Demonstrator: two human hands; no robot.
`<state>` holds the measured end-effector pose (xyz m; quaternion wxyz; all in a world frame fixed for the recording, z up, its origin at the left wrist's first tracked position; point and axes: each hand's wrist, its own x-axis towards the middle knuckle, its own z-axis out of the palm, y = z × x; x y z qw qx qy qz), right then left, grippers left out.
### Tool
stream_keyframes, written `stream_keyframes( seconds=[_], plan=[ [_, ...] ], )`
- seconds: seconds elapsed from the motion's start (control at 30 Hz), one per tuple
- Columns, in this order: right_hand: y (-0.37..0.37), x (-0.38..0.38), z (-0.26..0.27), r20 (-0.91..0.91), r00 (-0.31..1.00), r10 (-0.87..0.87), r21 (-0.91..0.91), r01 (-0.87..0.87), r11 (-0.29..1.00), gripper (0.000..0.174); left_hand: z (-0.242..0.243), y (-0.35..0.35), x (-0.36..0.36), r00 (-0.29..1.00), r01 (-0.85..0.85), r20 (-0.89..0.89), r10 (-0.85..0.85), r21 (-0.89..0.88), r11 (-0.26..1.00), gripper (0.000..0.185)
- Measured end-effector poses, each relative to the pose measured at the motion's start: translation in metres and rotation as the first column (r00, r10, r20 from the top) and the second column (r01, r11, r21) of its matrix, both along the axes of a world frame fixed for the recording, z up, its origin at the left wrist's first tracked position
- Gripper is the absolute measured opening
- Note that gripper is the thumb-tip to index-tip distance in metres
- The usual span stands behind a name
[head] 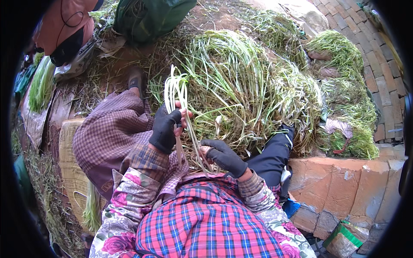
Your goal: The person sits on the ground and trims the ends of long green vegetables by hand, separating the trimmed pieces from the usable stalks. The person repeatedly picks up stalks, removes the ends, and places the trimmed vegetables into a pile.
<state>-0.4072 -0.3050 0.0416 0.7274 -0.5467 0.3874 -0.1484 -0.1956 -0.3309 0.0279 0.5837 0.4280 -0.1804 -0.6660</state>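
Observation:
A small bundle of long pale-green vegetable stalks [176, 85] is gripped in my left hand [165, 127], which wears a black fingerless glove. The upper ends bend over above the fist, and whitish lower ends hang down toward my lap. At those lower ends, my right hand [224, 157], gloved the same way, has its thumb and fingertips closed on one or more stalks. Exactly how many it pinches is hidden. Just beyond both hands lies a large heap of uncleaned green stalks [226, 77], with brown, dry leaves tangled among them.
Tied bundles of greens [350, 96] lie along the right, near brick paving [384, 64]. A cardboard sheet [69, 154] and finished-looking pale stalks [92, 208] are at left. Another person's clothed body [64, 25] and a dark green sack [151, 19] stand ahead. An open packet [347, 238] sits lower right.

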Motion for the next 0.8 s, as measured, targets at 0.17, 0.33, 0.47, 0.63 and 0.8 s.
stream_keyframes(
  seconds=[0.17,0.33,0.47,0.63,0.8],
  plan=[
    [0.012,0.001,0.003,0.066,0.997,-0.043,-0.055,0.047,0.997,0.031,0.0,-0.001,-0.008,0.999,-0.014,-0.031,0.014,-0.003,1.0,0.026],
    [0.002,0.018,0.007,-0.071,0.996,0.05,-0.322,-0.07,0.944,0.029,0.01,0.007,-0.022,0.928,0.374,0.013,-0.374,-0.011,0.927,0.019],
    [-0.035,0.012,0.008,-0.039,0.986,-0.165,-0.44,0.131,0.888,0.032,0.022,0.0,0.017,0.998,-0.004,-0.063,-0.027,-0.441,0.897,0.024],
    [-0.049,-0.039,-0.086,-0.637,0.669,-0.383,-0.76,-0.459,0.461,0.034,0.016,-0.013,0.062,0.83,-0.3,-0.556,0.03,-0.4,0.866,0.017],
    [0.028,0.007,-0.076,-0.453,0.809,0.375,-0.335,-0.545,0.769,0.034,0.017,-0.001,0.062,0.803,-0.231,-0.596,0.013,-0.29,0.929,0.017]
  ],
)
